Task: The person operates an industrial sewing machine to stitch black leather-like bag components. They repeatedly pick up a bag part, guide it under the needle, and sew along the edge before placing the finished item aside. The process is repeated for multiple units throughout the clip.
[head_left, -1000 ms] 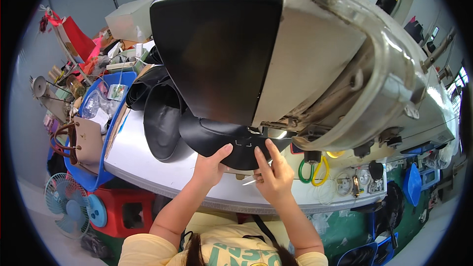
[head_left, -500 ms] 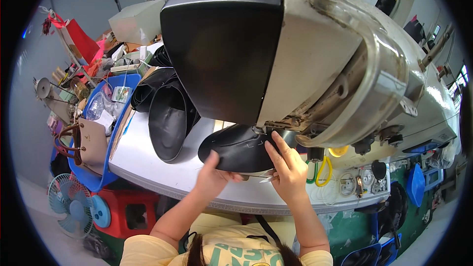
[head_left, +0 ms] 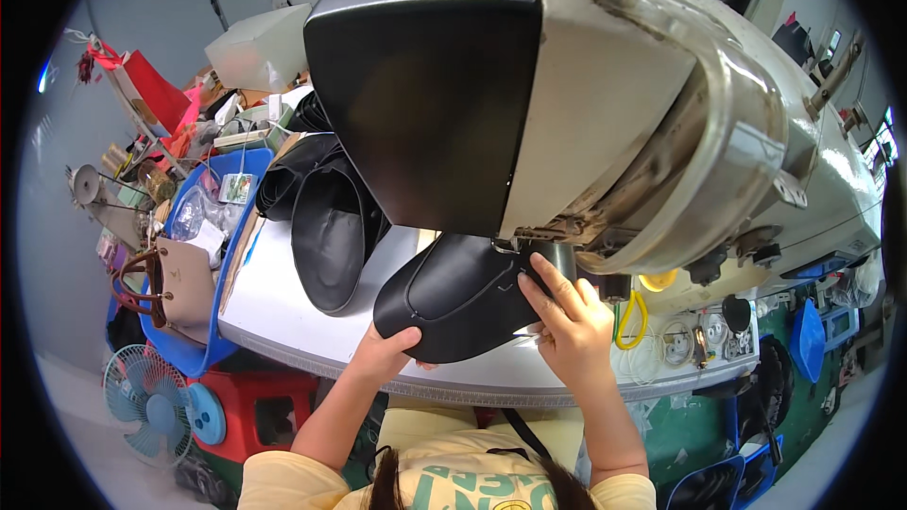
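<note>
A black curved leather piece (head_left: 453, 297) with a stitched seam lies on the white table under the head of a large grey sewing machine (head_left: 605, 113). My left hand (head_left: 387, 349) grips its near left edge, thumb on top. My right hand (head_left: 567, 321) presses flat on its right side, fingers spread beside the machine's needle area. A small silvery tool shows between my right hand's fingers; I cannot tell what it is.
A stack of black leather pieces (head_left: 326, 227) lies left of the work on the white table (head_left: 274, 302). Further left stand a blue crate (head_left: 222, 227) with a tan handbag (head_left: 170, 283), a blue fan (head_left: 142, 397) and a red stool (head_left: 274, 406). Yellow loops (head_left: 628, 321) hang at right.
The leather piece has slid out to the left from under the machine and turned. My left hand has moved from its top to its near left edge. My right hand stays on its right side.
</note>
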Action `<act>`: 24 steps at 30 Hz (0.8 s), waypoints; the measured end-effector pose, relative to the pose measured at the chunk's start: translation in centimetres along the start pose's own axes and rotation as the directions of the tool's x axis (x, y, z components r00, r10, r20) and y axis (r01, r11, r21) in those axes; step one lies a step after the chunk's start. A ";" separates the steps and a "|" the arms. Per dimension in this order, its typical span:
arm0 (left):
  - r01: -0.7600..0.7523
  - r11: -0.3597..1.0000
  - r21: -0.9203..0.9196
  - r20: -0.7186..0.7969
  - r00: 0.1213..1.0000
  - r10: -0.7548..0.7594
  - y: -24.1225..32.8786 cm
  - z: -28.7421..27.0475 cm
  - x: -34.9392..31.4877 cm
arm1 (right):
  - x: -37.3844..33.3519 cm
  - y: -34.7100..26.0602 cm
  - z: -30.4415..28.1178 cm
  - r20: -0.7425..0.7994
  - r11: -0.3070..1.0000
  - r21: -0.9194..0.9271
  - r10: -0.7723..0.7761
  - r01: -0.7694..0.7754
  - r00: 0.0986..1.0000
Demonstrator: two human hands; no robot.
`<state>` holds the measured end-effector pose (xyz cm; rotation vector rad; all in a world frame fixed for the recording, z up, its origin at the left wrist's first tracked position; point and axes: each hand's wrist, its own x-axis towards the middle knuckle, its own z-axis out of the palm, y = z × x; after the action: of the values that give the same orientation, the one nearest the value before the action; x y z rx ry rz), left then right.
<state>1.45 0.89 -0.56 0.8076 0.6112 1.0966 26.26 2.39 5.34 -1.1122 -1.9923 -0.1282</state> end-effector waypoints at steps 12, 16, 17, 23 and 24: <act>-0.027 1.000 -0.007 -0.136 0.990 0.026 -3.7 1.6 -1.6 | 0.1 1.9 -0.8 0.142 0.985 0.148 0.067 -0.088 0.988; -0.067 0.988 0.137 -0.206 0.974 0.095 -5.0 3.0 -1.9 | 0.4 3.1 -0.6 0.180 0.977 0.194 0.051 -0.087 0.982; -0.054 0.983 0.178 -0.218 0.972 0.093 -5.6 4.0 -2.6 | 0.2 4.1 -0.2 0.186 0.967 0.241 0.033 -0.078 0.982; -0.086 0.995 0.048 -0.254 0.962 0.096 -7.6 6.7 -3.4 | 0.3 5.0 -0.8 0.233 0.929 0.300 0.148 -0.216 0.961; -0.078 0.995 0.062 -0.257 0.962 0.092 -7.6 6.5 -3.4 | 0.2 5.0 -0.8 0.240 0.924 0.311 0.149 -0.222 0.959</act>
<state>9.33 -5.77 -2.82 0.7447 0.8334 1.2816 30.38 5.17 4.62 -1.1179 -1.9830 0.4344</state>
